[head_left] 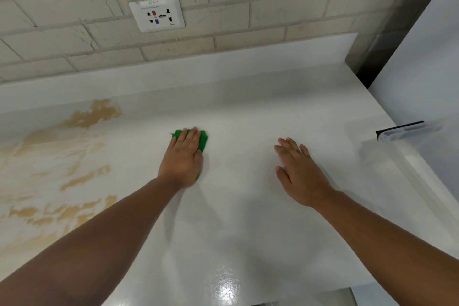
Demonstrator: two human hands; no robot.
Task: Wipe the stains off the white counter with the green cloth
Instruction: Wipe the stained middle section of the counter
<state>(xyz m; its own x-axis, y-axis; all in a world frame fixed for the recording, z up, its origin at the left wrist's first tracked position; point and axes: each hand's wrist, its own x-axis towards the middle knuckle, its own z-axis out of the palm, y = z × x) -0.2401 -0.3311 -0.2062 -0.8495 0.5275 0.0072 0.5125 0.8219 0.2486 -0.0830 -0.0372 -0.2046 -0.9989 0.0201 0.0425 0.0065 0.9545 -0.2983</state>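
Near edge of the counter (pixel 236 243): bare, glossy, a glare patch at 6 o'clock, both forearms reaching in from the bottom corners. Middle ground: right hand (pixel 301 172) lies flat and open on the white surface, fingers spread, holding nothing (looks like a brace for balance). Left of it, about frame centre, left hand (pixel 183 156) is pressed palm-down on the cloth (pixel 202 140), fingers extended over it rather than curled round it; green shows only past the fingertips and along the right edge of the hand. Slight blur on that hand. At 9 o'clock from the cloth, well apart from it, tan stains (pixel 82 179) run in streaks and patches from the near left edge up to a larger blotch at 10 o'clock near the upstand. The surface right of the cloth reads clean, so my guess is roughly half the job remains, all to the left. Cloth should handle as light, soft and limp; it will bunch if pushed by one edge, so flat palm pressure across its middle suits it best. At 3 o'clock, a black-and-clear object (pixel 402 130) I cannot identify. Far: brick wall with socket (pixel 157 14) at 12 o'clock.
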